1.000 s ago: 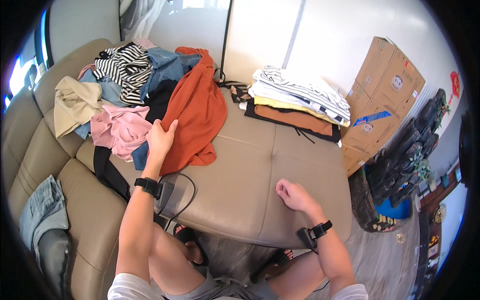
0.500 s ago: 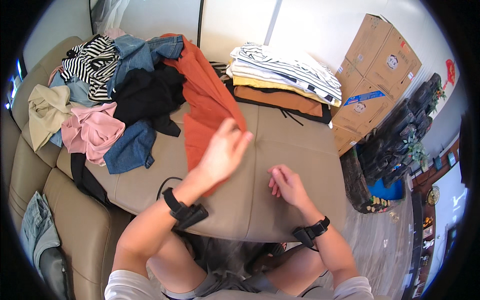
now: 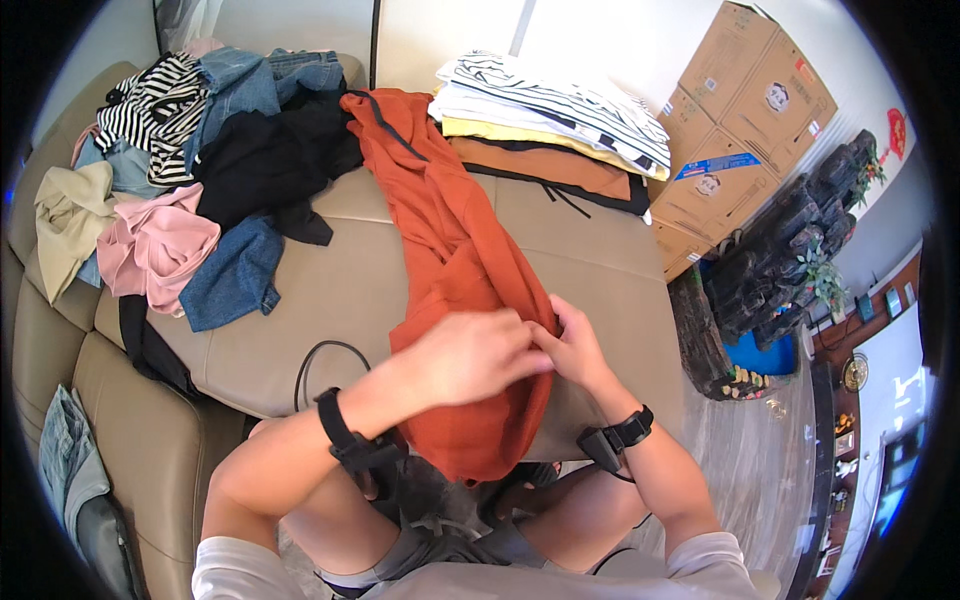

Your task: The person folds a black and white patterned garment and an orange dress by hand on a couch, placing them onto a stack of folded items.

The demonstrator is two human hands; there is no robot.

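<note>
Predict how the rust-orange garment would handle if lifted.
The rust-orange garment is probably floppy: its lower end droops past the tan seat. It may sag below the left hand and right hand, given its loose folds.

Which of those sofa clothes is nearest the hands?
The rust-orange garment, its far end between the messy pile and folded stack; the others lie farther from the fingers.

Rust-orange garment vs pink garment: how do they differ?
Pose: the rust-orange garment stretches lengthwise; the pink garment is bunched.
Handling: the left hand and right hand are at the rust-orange garment; neither touches the pink garment.
Size: the rust-orange garment looks larger than the pink garment.
Shared: both are creased and unfolded.
</note>
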